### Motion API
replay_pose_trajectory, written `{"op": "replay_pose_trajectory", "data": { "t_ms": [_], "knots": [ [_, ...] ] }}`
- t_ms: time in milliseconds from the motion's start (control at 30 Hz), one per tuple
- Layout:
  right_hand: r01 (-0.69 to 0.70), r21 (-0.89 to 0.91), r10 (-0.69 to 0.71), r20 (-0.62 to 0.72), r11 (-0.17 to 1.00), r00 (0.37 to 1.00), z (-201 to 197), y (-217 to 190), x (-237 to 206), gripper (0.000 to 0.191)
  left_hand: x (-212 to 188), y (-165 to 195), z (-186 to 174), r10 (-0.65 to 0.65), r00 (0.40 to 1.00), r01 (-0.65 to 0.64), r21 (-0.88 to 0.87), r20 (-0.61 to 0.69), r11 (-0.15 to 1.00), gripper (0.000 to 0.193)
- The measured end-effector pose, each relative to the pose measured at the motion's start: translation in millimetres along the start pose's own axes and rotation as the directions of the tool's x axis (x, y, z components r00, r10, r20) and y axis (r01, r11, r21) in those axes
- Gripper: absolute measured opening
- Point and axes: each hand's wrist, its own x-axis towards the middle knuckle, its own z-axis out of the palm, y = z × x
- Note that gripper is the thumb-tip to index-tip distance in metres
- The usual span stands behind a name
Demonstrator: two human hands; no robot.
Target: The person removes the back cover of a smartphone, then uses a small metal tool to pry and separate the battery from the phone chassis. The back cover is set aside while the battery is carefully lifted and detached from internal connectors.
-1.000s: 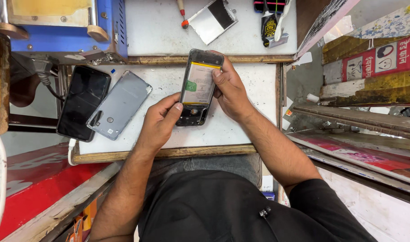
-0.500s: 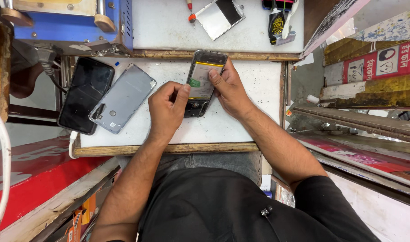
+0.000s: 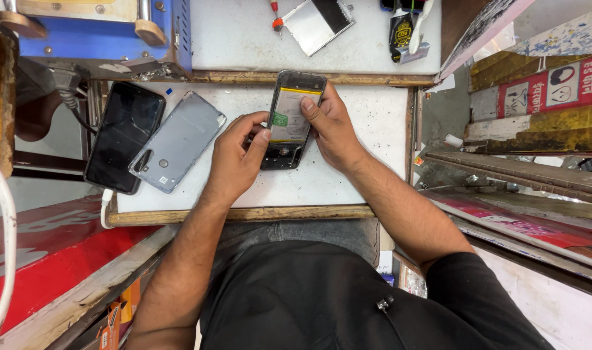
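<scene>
Your hands have drawn the opened phone point(image 3: 291, 120) back toward you since a second ago. It now lies nearly flat at the white board's point(image 3: 367, 168) centre. Your left hand point(image 3: 234, 159) grips its lower edge, thumb pressing, while your right hand point(image 3: 331, 126) clasps the side. The grey back cover point(image 3: 177, 140) and black screen panel point(image 3: 123, 135) lie at nine o'clock.

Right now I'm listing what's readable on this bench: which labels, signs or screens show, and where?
Green square sticker: on the opened black phone held by the left hand and right hand.
Dark glass screen panel: board's left edge, blank.
Red-and-white printed sign: right shelf, rectangular.
Small black-and-yellow labelled bottle: top bench.
</scene>
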Motion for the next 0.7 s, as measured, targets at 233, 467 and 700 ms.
{"op": "replay_pose_trajectory", "data": {
  "t_ms": [233,467,700],
  "knots": [
    [0.028,-0.019,-0.027,0.038,0.999,0.999,2,-1,-1,0.053,7,-8,19,0.047,0.982,-0.020,0.147,-0.184,0.989,0.024],
    [0.036,0.028,-0.036,-0.007,0.999,0.999,4,-2,-1,0.050,17,-3,15,-0.117,0.991,0.127,0.173,-0.067,0.977,0.028],
    [0.025,-0.015,-0.025,-0.019,1.000,0.999,1,1,-1,0.050,2,-3,4,-0.089,0.995,0.096,-0.178,0.048,0.979,0.019]
  ]
}}
